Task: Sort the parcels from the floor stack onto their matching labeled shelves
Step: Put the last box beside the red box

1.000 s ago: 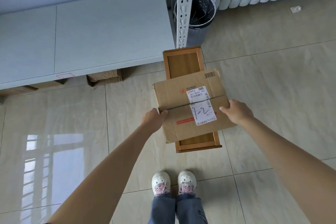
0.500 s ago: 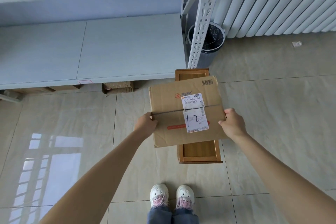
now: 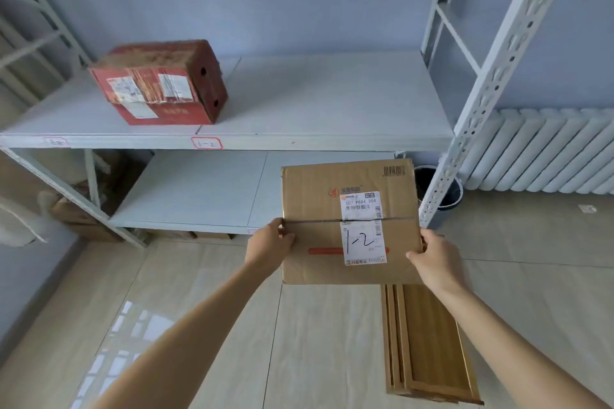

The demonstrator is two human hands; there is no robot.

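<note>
Pale blue wall, tiled floor (image 3: 315, 342), white radiator (image 3: 545, 156) at right. White metal shelving (image 3: 491, 83) fills the upper half of the view, two shelf levels showing. Compared with a second ago the view has tipped up from the floor to the rack, and the carried box has come up with it: it was low over the wooden panel (image 3: 428, 342) on the floor, now it sits in front of the lower shelf (image 3: 199, 189), just under the edge of the upper shelf (image 3: 332, 96). Reads as pickup done, carry under way, placement not yet done.

Upper shelf edge has a red-outlined tag (image 3: 206, 143) handwritten "1-2"; a second tag further left is too blurred to read. On that shelf, left side: one red carton (image 3: 156, 83) with white labels, lying slightly skewed. Rest of that shelf bare. Lower shelf bare as far as visible. Under the rack, brown cardboard on the floor, partly hidden. Black bin (image 3: 435, 192) behind the right upright, contents not visible.

Cardboard parcel (image 3: 315, 196), brown, held in mid-air, flat face toward camera, white label (image 3: 363, 226) with handwritten "1-2". Matches the upper shelf tag, so likely target is the free space right of the red carton; needs lifting above the shelf edge first.

Left hand (image 3: 269, 246) clamps the parcel's left edge, fingers wrapped on. Right hand (image 3: 432, 259) clamps the right edge, fingers closed round it.
</note>
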